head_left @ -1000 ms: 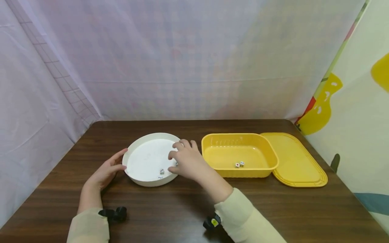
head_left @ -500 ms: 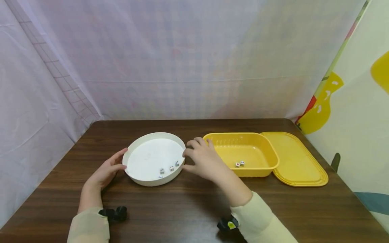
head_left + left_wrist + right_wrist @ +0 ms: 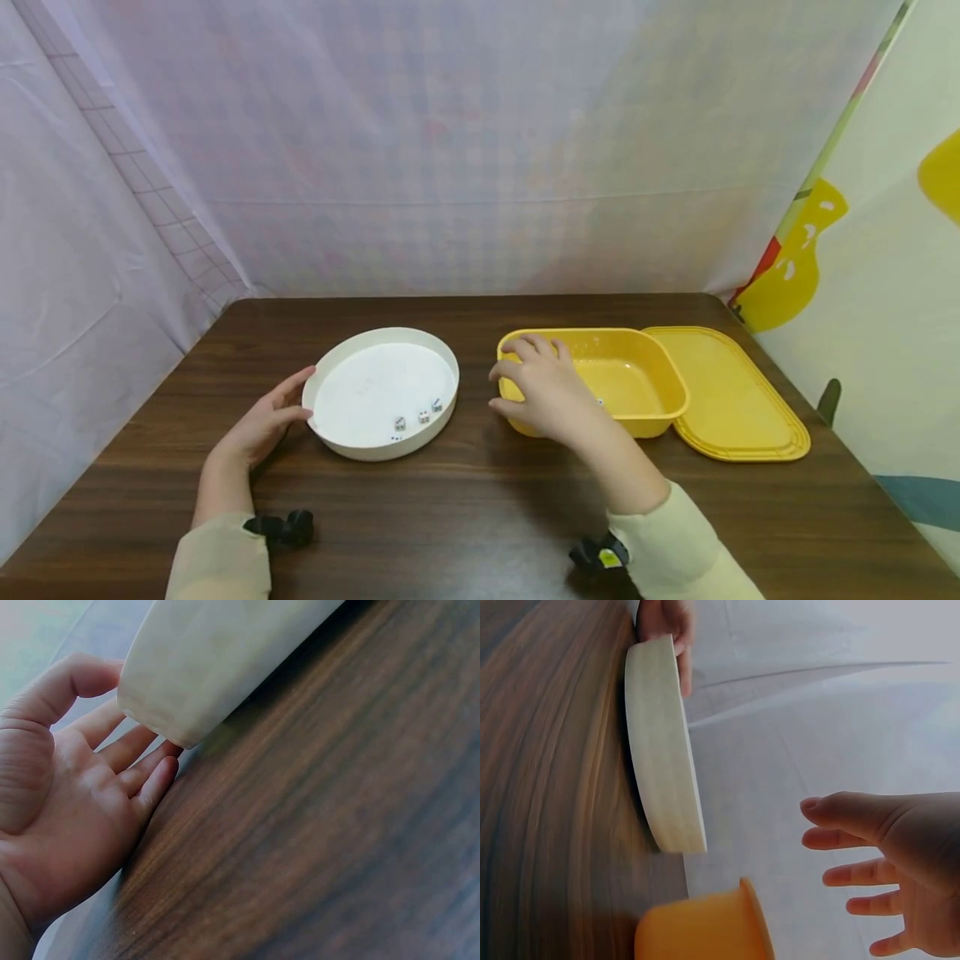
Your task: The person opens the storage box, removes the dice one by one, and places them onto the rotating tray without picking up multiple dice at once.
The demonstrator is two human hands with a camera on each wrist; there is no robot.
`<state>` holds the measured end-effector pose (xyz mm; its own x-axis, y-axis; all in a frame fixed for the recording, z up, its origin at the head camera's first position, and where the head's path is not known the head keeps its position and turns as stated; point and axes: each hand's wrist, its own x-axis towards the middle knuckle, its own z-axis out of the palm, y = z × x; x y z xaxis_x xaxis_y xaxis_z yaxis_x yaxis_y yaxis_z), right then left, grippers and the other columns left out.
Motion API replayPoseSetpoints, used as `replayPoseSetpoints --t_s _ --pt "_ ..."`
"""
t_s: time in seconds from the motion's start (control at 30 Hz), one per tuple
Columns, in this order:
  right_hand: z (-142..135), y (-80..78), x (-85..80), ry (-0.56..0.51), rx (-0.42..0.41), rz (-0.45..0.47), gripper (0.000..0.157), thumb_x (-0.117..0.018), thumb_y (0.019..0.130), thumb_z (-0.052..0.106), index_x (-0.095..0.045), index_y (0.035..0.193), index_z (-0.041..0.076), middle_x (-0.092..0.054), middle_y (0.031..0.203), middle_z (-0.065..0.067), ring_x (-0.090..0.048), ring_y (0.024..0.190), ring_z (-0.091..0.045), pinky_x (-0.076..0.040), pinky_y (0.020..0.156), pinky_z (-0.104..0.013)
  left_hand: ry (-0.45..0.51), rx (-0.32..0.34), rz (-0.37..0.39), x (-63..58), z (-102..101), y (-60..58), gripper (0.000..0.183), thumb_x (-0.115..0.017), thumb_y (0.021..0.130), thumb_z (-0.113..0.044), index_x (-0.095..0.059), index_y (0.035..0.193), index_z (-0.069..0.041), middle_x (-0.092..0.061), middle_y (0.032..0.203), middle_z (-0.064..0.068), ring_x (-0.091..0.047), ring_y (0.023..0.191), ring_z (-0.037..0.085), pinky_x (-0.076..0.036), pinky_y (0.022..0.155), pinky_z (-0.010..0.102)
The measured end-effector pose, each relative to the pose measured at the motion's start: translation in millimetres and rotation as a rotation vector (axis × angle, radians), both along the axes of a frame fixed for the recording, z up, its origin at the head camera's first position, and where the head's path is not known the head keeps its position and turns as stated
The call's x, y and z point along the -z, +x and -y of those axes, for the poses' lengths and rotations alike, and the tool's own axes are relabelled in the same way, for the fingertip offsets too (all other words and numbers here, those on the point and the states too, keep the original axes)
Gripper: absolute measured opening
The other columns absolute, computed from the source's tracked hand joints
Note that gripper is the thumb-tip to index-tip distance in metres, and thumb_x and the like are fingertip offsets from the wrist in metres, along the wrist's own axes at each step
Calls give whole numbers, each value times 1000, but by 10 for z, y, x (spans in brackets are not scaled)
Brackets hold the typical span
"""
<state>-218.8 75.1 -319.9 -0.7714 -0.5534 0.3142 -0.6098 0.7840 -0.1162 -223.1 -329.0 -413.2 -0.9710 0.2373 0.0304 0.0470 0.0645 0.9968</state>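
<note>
Touching a round white tray (image 3: 360, 379) at its nine o'clock, a left hand (image 3: 258, 427) lies with fingers extended, while the right hand (image 3: 543, 392), fingers loosely spread and nothing seen in its grasp, hovers at the nine o'clock end of a yellow box (image 3: 633, 379). Three white dice (image 3: 424, 417), small cubes with dark pips, sit inside the tray between three and five o'clock. Another die (image 3: 600, 402) barely shows in the box, mostly hidden by the right arm. A flat yellow lid (image 3: 738, 400) lies at the box's three o'clock on the dark wood-grain tabletop (image 3: 420, 525).
</note>
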Motion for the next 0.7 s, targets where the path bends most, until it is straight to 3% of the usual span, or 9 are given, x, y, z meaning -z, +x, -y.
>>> replayPoseSetpoints --t_s 0.37,0.57,0.7 --pt "-318 -66 12 -48 7 -40 23 -78 79 31 -70 93 15 -57 123 -13 -40 121 -37 -25 96 -62 10 8 -1 -6 2 -1 75 -50 88 7 -9 150 6 -5 154 26 -8 137 39 2 107 54" --pt "-503 -118 17 -40 41 -7 22 -77 80 28 -70 95 13 -56 123 -15 -38 122 -39 -25 95 -63 2 3 2 -11 0 4 75 -50 88 7 -9 150 5 -7 155 25 -10 136 36 0 108 52" --pt "-625 -152 43 -28 61 21 20 -77 81 26 -70 96 14 -55 125 -15 -37 122 -40 -24 95 -63 -4 5 -1 -2 -2 11 74 -50 88 7 -10 150 5 -9 154 25 -15 135 33 -6 109 44"
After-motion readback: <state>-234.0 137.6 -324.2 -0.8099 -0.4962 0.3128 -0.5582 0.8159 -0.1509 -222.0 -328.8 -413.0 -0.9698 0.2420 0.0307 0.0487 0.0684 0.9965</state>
